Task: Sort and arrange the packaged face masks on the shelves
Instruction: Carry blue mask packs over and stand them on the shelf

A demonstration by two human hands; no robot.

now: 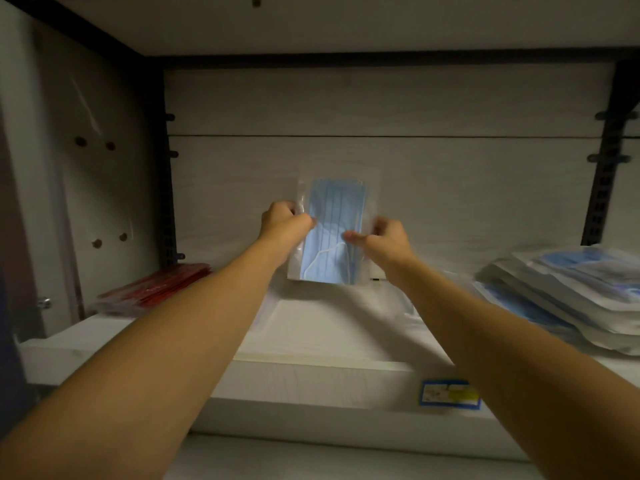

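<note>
A clear packet with a blue face mask (334,233) stands upright against the shelf's back wall, near the middle. My left hand (282,226) pinches its left edge and my right hand (384,237) pinches its right edge, thumbs in front. The packet's lower edge sits just above a flat stack of white packets (329,327) lying on the white shelf (311,379). To the right lies a slanted pile of blue mask packets (571,289). On the left rests a pile of red packets (156,285).
A dark metal upright (168,168) stands at the back left and another (609,161) at the back right. An upper shelf board (311,26) hangs overhead. A blue and yellow price label (449,394) sticks to the shelf's front edge.
</note>
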